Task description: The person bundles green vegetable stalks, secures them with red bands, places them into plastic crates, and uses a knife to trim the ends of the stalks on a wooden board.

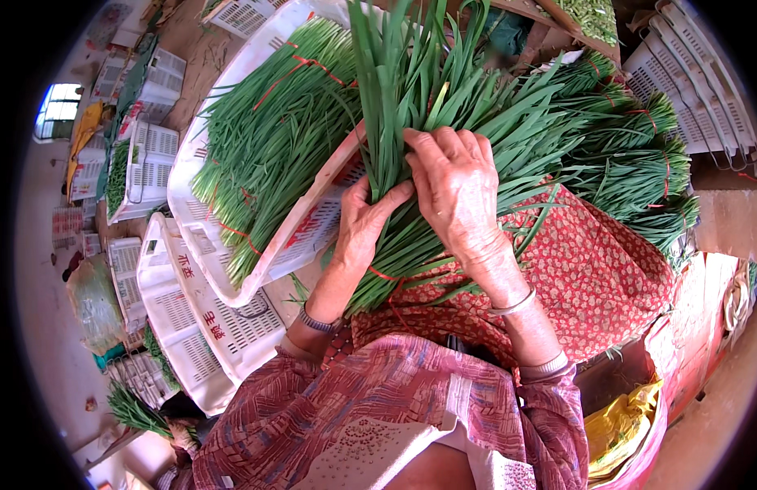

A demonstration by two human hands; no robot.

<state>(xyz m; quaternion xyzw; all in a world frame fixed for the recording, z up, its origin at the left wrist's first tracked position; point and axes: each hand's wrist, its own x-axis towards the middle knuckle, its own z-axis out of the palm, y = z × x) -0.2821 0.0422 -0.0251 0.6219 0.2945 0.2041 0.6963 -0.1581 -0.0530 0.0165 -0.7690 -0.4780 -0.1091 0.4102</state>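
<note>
My left hand [366,220] is closed round an upright bunch of garlic chives [384,122], thumb pointing toward the right hand. Beside it my right hand [456,184] has its fingers curled and pinched on the chive leaves at the bunch's right side; the fingertips are partly hidden. More loose chives [517,122] fan out under and beyond the right hand, over a red flowered cloth [590,269] on my lap. Near my left wrist, a thin red tie [386,275] lies across the lower stalks.
A white plastic crate [186,175] at the left holds tied chive bundles [280,139]. Several tied bundles [639,163] are piled at the right. White crates [219,327] stand lower left, and stacked crates [688,77] far right. Another person's hand [182,437] is by chives at lower left.
</note>
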